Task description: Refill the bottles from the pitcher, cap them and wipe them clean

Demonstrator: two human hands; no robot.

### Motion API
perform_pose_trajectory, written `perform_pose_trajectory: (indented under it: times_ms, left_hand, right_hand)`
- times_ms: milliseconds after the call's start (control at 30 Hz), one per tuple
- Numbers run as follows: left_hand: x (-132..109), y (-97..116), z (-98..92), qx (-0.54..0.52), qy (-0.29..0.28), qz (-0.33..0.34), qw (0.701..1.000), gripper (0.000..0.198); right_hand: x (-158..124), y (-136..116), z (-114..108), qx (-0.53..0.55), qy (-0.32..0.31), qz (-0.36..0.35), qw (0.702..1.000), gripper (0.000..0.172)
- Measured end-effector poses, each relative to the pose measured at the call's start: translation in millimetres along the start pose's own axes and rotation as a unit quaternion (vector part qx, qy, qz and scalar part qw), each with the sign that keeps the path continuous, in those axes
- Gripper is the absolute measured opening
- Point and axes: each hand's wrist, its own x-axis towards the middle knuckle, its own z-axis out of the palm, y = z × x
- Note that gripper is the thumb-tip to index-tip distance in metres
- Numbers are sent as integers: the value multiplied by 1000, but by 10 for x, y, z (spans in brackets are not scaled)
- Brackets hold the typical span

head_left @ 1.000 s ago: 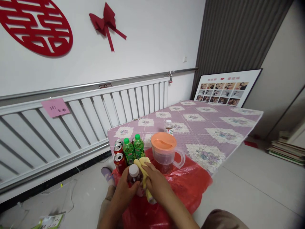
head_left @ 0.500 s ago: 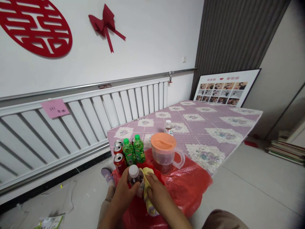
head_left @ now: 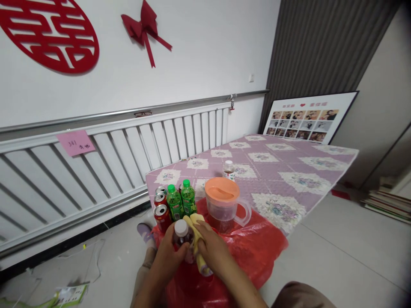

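- Pink paper (head_left: 75,143) is hanging on the white radiator (head_left: 135,149), well left of the grip and beyond it.
- Cans (head_left: 162,217) are standing just left of the grip and slightly beyond, front ones red, tops facing up.
- Two green bottles (head_left: 181,202), green caps on, are standing side by side just beyond the grip, right of the cans.
- Left hand (head_left: 169,251) is grasping the held bottle, fingers and thumb curling around its left and near sides.
- Held bottle (head_left: 181,229), white cap on, dark drink inside, is sitting roughly upright between both hands; base is hidden, can't tell if it's resting on anything.
- Yellow cloth (head_left: 203,266) is lying bunched along the bottle's right side.
- Right hand (head_left: 212,247) is grasping the cloth, pressing it against the bottle.
- Jug (head_left: 221,210), orange lid on, handle pointing right, is standing beyond the right hand.
- Far bottle (head_left: 229,171), white cap, is standing behind the jug, farther from the grip.
- Red plastic sheet (head_left: 253,244) is spreading under and right of the grip.
- Flowered tablecloth (head_left: 272,171) is covering the table beyond.
- Photo board (head_left: 303,117) is leaning well beyond the grip, far right.
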Motion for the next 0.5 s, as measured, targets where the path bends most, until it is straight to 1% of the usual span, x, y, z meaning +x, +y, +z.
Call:
perform_pose_trajectory:
  times_ms: [133, 267, 367, 500]
  left_hand:
    - [-8, 26, -2, 24, 1, -5, 1000, 61]
    - [-21, 54, -7, 39, 4, -3, 999, 59]
    - [-31, 77, -9, 41, 9, -3, 999, 58]
    - [-31, 72, -2, 26, 7, 1, 1000, 57]
  right_hand:
    - [-39, 87, 109, -4, -21, 15, 1000, 59]
    - [-146, 100, 161, -8, -30, 30, 999, 60]
    - [-220, 58, 131, -9, -36, 36, 999, 62]
    - [-308, -75, 3, -18, -31, 31, 999, 61]
